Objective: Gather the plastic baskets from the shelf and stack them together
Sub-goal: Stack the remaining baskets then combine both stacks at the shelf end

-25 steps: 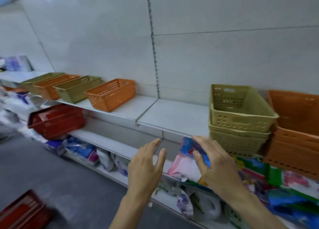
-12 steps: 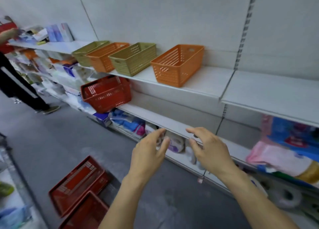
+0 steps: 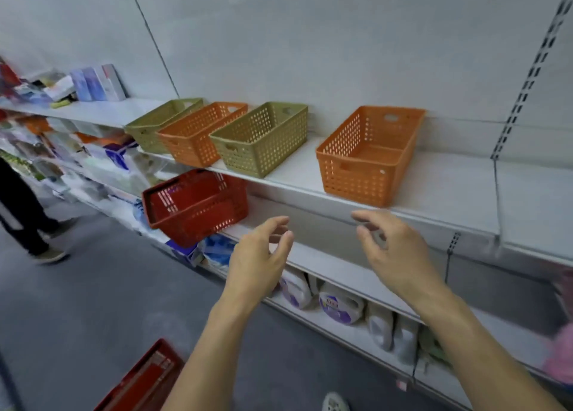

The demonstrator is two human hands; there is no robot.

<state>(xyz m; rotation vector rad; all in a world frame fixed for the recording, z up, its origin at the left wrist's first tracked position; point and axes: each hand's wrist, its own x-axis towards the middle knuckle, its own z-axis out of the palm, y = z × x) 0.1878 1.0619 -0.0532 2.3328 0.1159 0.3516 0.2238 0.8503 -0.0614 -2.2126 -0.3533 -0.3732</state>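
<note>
Perforated plastic baskets on the white shelf [image 3: 434, 190]: four counted. Two orange, the near orange basket [image 3: 369, 156] standing alone, the far orange basket [image 3: 198, 134] wedged between two olive ones, near olive basket [image 3: 260, 138] and far olive basket [image 3: 161, 122]. One red shopping basket [image 3: 195, 206] sat on the shelf below. My left hand [image 3: 257, 262] and right hand [image 3: 393, 252] hovered under the shelf edge, fingers spread, holding nothing. Labels on the jugs [image 3: 341, 305] at the bottom were too blurred to read.
</note>
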